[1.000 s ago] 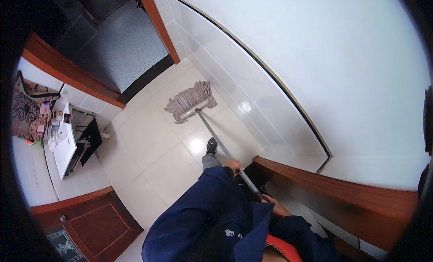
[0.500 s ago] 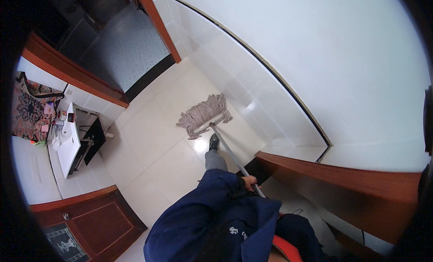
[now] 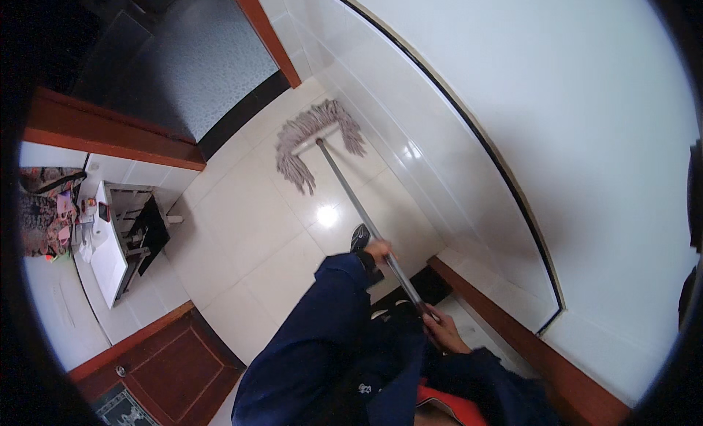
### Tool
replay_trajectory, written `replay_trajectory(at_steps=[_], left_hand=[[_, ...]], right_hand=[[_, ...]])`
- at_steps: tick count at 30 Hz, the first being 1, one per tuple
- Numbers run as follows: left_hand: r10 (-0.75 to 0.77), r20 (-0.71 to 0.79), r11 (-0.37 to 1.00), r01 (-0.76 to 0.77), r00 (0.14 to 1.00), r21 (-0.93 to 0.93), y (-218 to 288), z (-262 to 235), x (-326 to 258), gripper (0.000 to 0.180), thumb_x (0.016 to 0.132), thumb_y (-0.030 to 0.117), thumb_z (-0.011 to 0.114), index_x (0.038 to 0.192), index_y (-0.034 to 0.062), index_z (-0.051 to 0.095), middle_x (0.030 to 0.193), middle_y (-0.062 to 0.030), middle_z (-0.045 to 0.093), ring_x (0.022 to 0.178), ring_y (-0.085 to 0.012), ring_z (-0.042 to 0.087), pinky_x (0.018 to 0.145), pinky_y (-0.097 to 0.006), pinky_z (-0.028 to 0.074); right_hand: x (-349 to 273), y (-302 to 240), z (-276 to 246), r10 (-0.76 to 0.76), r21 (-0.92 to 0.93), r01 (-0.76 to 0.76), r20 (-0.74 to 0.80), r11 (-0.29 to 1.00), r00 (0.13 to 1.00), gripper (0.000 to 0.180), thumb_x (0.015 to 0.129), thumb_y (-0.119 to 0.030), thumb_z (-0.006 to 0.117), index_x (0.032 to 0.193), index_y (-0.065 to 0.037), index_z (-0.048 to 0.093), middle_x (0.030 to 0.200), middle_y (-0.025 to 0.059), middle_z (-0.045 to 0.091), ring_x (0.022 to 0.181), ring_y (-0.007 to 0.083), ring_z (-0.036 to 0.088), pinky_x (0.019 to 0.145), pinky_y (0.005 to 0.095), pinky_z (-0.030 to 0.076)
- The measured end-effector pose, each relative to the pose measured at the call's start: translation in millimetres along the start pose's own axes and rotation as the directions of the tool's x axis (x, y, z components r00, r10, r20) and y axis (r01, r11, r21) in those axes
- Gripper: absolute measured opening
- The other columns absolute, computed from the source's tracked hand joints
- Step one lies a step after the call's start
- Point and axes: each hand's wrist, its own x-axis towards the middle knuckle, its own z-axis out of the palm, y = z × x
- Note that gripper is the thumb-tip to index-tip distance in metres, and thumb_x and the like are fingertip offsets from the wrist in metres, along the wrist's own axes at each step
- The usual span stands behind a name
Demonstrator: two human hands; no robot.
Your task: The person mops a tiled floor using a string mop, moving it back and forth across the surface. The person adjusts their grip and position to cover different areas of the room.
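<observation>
A mop (image 3: 354, 194) with a grey metal pole slants from my body out to the floor ahead. Its wide head of greyish-pink strands (image 3: 307, 126) lies on the pale tiles, fanned into an arch around the crossbar. My left hand (image 3: 378, 251) wraps round the middle of the pole. Closer to my body, my right hand (image 3: 442, 329) grips the pole near its upper end. Dark blue sleeves cover both arms. The tip of my dark shoe (image 3: 359, 238) shows just beside my left hand.
A white tiled wall (image 3: 410, 147) runs along the right. Ahead on the left is a wooden-framed doorway (image 3: 263, 30) with a dark sill. A white washbasin counter (image 3: 110, 265) holding small items stands at left, above a brown wooden door (image 3: 179, 364). A wooden frame (image 3: 505, 327) is at lower right.
The mop head has slid forward, away from me toward the doorway, and its strands now trail back. My left hand has moved forward; my right hand has come into view on the pole.
</observation>
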Motion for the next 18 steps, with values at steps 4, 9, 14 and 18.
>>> replay_trajectory(at_steps=[4,9,14,18], left_hand=[[-0.250,-0.467,0.968,0.229,0.848,-0.102,87,-95,35,0.027,0.077,0.025,0.058,0.074,-0.0002,0.049,0.063,-0.0161,0.052,0.061,-0.0334,0.058,0.050,-0.044,0.049],[-0.452,-0.573,0.887,0.272,0.684,-0.374,180,-112,25,0.039,0.085,0.018,0.045,0.111,-0.0078,0.031,0.091,-0.0211,0.051,0.066,-0.0348,0.060,0.057,-0.047,0.054],[-0.443,-0.579,0.896,0.362,0.685,-0.257,168,-110,-9,0.039,0.086,0.024,0.045,0.110,-0.0053,0.035,0.085,-0.0192,0.054,0.062,-0.0331,0.060,0.053,-0.046,0.053],[-0.200,-0.309,0.962,0.246,0.930,0.116,103,-86,-30,0.035,0.055,0.025,0.073,0.076,0.0052,0.053,0.072,-0.0141,0.060,0.065,-0.0299,0.060,0.055,-0.047,0.043]], right_hand=[[101,-80,60,-0.025,0.089,0.014,0.121,0.996,0.992,0.035,0.089,-0.025,0.048,0.119,-0.007,0.045,0.061,-0.0025,0.044,0.042,0.0051,0.037,0.035,0.0198,0.029],[178,-117,118,-0.068,0.000,0.068,0.111,0.998,0.991,0.039,0.090,-0.027,0.045,0.126,-0.012,0.039,0.059,-0.0017,0.041,0.038,0.0069,0.035,0.033,0.0213,0.027],[160,-91,134,-0.098,-0.031,0.104,0.141,0.994,0.985,0.029,0.090,-0.024,0.041,0.116,-0.009,0.040,0.060,0.0004,0.042,0.039,0.0088,0.037,0.032,0.0240,0.028],[115,-51,102,-0.076,-0.027,0.082,0.188,0.996,0.979,0.026,0.091,-0.023,0.039,0.112,-0.009,0.039,0.060,0.0014,0.042,0.039,0.0097,0.038,0.032,0.0253,0.028]])
